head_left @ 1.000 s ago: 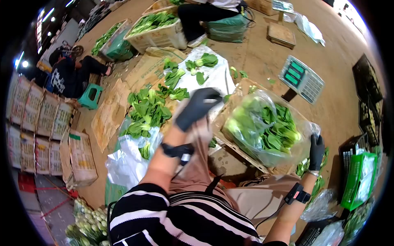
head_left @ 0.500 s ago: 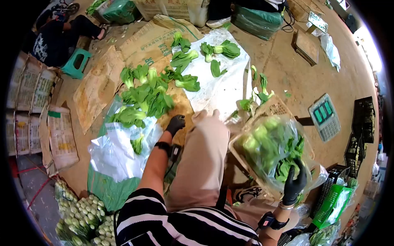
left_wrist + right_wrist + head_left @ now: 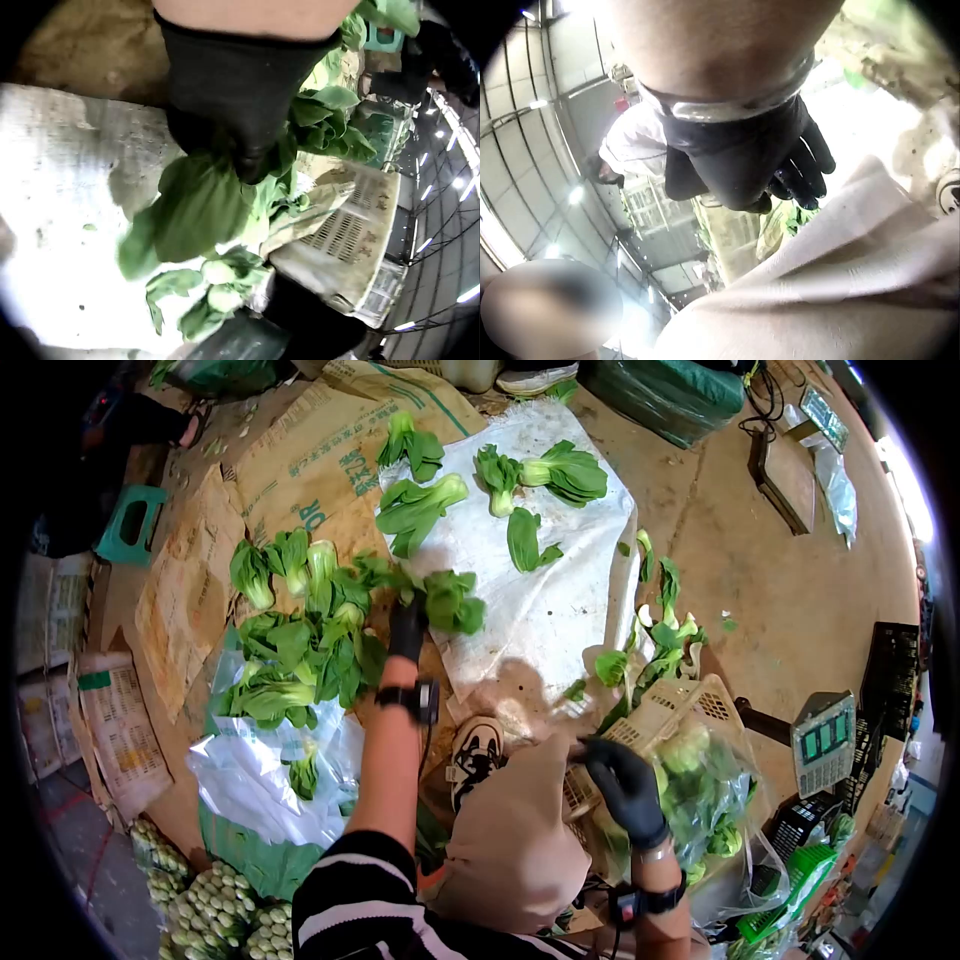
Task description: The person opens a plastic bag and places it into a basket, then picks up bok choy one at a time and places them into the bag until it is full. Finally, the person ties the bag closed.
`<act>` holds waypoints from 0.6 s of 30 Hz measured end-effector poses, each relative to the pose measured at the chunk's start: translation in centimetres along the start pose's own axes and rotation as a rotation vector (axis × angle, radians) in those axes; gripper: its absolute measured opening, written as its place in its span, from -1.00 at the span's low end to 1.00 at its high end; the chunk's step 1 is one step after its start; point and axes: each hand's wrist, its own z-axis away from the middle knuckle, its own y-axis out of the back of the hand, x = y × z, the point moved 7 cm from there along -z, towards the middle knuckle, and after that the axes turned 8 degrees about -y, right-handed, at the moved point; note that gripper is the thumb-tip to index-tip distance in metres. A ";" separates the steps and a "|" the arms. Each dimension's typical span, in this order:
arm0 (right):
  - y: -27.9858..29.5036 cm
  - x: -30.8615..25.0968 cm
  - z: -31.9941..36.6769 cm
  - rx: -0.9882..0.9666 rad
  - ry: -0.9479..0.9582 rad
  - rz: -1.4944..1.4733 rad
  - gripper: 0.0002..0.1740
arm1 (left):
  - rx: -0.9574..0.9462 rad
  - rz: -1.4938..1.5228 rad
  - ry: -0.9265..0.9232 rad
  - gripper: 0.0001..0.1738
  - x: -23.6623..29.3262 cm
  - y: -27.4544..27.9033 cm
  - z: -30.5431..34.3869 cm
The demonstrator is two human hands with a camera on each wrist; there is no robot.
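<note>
My left hand [image 3: 405, 628], in a black glove, reaches forward into a pile of bok choy [image 3: 300, 650] on the ground. It grips one bok choy [image 3: 199, 217] by its leaves, as the left wrist view shows under the left hand [image 3: 232, 112]. My right hand [image 3: 622, 785], also gloved, hovers by my knee [image 3: 510, 840], next to the near rim of a plastic basket [image 3: 670, 710]. A clear bag of greens [image 3: 705, 790] sits in that basket. In the right wrist view the right hand [image 3: 750, 165] hangs with loosely curled fingers and nothing in them.
Several loose bok choy [image 3: 560, 472] lie on a white sheet [image 3: 560, 610] ahead. Flattened cardboard [image 3: 310, 460] lies at the far left, and bundled vegetables [image 3: 210, 910] at the near left. A digital scale [image 3: 822, 740] and dark crates stand to the right. My shoe [image 3: 478, 752] is below.
My left hand has gone forward from my knee into the pile and taken hold of a bok choy. My right hand has left the bag's side and moved toward my knee.
</note>
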 end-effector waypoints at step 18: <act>-2.8 8.2 -10.2 0.062 -0.223 -0.053 -0.38 | -0.669 -0.791 -0.542 -0.83 4.9 -21.1 6.4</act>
